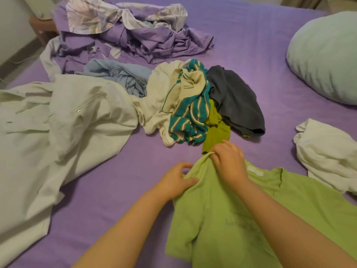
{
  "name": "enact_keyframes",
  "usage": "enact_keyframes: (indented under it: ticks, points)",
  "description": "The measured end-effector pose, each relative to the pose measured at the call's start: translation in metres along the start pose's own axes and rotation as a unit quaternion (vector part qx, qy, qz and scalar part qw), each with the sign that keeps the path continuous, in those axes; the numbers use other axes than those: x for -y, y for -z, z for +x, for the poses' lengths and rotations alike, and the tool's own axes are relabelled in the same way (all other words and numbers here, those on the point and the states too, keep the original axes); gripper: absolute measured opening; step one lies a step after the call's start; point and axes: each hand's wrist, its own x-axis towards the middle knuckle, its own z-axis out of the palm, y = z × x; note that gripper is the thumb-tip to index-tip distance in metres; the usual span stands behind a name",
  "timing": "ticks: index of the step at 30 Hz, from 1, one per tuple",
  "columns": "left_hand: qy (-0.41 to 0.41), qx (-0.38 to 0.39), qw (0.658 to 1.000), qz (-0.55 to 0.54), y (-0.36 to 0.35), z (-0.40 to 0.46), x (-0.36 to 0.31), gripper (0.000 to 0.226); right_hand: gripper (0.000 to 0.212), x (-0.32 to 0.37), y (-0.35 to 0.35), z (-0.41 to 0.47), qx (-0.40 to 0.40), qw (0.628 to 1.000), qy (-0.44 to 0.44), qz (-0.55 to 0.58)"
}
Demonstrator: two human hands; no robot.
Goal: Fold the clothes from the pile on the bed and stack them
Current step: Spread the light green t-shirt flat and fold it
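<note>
My right hand point(229, 161) pinches a raised fold of the light green T-shirt point(222, 219); my left hand point(176, 183) grips its edge just beside. Faint chest print under my right forearm is too blurred to read; a white neck label point(255, 170) sits right of my knuckles. The pile point(193, 105) lies just beyond my fingers.

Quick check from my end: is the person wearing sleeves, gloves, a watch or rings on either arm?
Neither. The left hand and right hand are bare, without gloves. Both forearms show uncovered to the frame's edge, with no sleeve, watch, bracelet or ring visible.
</note>
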Motion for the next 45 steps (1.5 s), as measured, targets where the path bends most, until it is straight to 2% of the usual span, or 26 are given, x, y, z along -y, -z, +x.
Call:
enact_keyframes:
  ticks: [2, 4, 5, 7, 9, 10, 11, 14, 16, 18, 20, 22, 24, 26, 27, 32, 34, 36, 37, 39, 41, 42, 44, 45]
  points:
    - [0.037, 0.073, 0.993, 0.084, 0.019, -0.009, 0.003, 0.017, 0.019, 0.002, 0.005, 0.001, -0.016, 0.998, -0.056, 0.009]
    - [0.069, 0.095, 0.976, 0.186, 0.043, -0.016, 0.011, 0.026, 0.018, 0.003, 0.009, 0.001, -0.023, 0.994, -0.108, -0.001]
    - [0.078, 0.061, 0.972, 0.212, 0.056, -0.018, 0.016, 0.032, 0.018, 0.003, 0.009, 0.001, -0.026, 0.992, -0.120, -0.012]
    - [0.083, -0.085, 0.963, 0.240, 0.080, -0.018, 0.023, 0.037, 0.018, 0.006, 0.005, -0.002, -0.032, 0.993, -0.111, -0.027]
    - [0.057, -0.230, 0.930, 0.281, 0.096, -0.015, 0.029, 0.027, 0.027, 0.017, -0.004, -0.010, -0.025, 0.997, -0.070, -0.035]
    - [0.036, -0.255, 0.924, 0.283, 0.098, -0.012, 0.034, 0.020, 0.035, 0.025, -0.010, -0.015, -0.015, 0.998, -0.043, -0.041]
    - [0.027, -0.250, 0.927, 0.278, 0.098, -0.009, 0.040, 0.025, 0.042, 0.033, -0.016, -0.020, -0.003, 0.999, -0.010, -0.051]
    - [0.082, -0.209, 0.944, 0.241, 0.088, -0.006, 0.069, 0.063, 0.048, 0.056, -0.035, -0.027, 0.050, 0.991, 0.090, -0.084]
    - [0.099, -0.228, 0.944, 0.219, 0.085, -0.009, 0.089, 0.070, 0.048, 0.066, -0.043, -0.024, 0.084, 0.984, 0.123, -0.096]
    - [0.089, -0.225, 0.941, 0.236, 0.083, -0.014, 0.100, 0.064, 0.054, 0.070, -0.048, -0.015, 0.104, 0.981, 0.123, -0.106]
    - [0.075, -0.226, 0.931, 0.275, 0.083, -0.018, 0.098, 0.043, 0.059, 0.075, -0.049, -0.004, 0.118, 0.976, 0.119, -0.137]
    - [0.037, -0.253, 0.930, 0.264, 0.084, -0.022, 0.089, 0.019, 0.048, 0.077, -0.047, 0.003, 0.094, 0.970, 0.126, -0.183]
    - [-0.014, -0.274, 0.950, 0.151, 0.087, -0.025, 0.081, 0.013, 0.030, 0.076, -0.041, 0.006, 0.037, 0.975, 0.111, -0.188]
    - [-0.025, -0.277, 0.960, 0.018, 0.090, -0.027, 0.073, 0.015, 0.023, 0.075, -0.036, 0.009, -0.015, 0.983, 0.079, -0.167]
    - [-0.024, -0.276, 0.961, 0.004, 0.091, -0.026, 0.070, 0.017, 0.021, 0.073, -0.033, 0.011, -0.030, 0.985, 0.067, -0.157]
    - [-0.021, -0.328, 0.924, 0.196, 0.097, -0.005, 0.068, 0.008, 0.025, 0.076, -0.033, 0.027, -0.045, 0.982, 0.062, -0.170]
    - [0.030, -0.306, 0.907, 0.289, 0.097, 0.001, 0.069, 0.031, 0.033, 0.081, -0.038, 0.025, -0.038, 0.986, 0.065, -0.151]
    - [0.056, -0.317, 0.869, 0.377, 0.090, 0.002, 0.070, 0.051, 0.038, 0.083, -0.042, 0.009, -0.034, 0.991, 0.073, -0.106]
    - [0.035, -0.340, 0.849, 0.403, 0.082, -0.002, 0.068, 0.052, 0.040, 0.083, -0.044, -0.006, -0.033, 0.993, 0.075, -0.080]
    - [-0.095, -0.367, 0.825, 0.419, 0.056, -0.013, 0.062, 0.043, 0.044, 0.078, -0.050, -0.042, -0.047, 0.996, 0.062, -0.041]
    - [-0.231, -0.311, 0.803, 0.453, 0.021, -0.019, 0.060, 0.031, 0.050, 0.069, -0.056, -0.073, -0.035, 0.998, 0.019, -0.040]
    - [-0.242, -0.255, 0.804, 0.480, 0.004, -0.022, 0.061, 0.034, 0.052, 0.065, -0.060, -0.083, -0.005, 0.999, -0.005, -0.050]
    - [-0.148, -0.149, 0.835, 0.509, -0.015, -0.023, 0.064, 0.048, 0.058, 0.050, -0.069, -0.092, 0.089, 0.991, -0.037, -0.091]
    - [-0.105, -0.131, 0.839, 0.518, -0.019, -0.021, 0.070, 0.055, 0.065, 0.040, -0.074, -0.092, 0.114, 0.987, -0.030, -0.112]
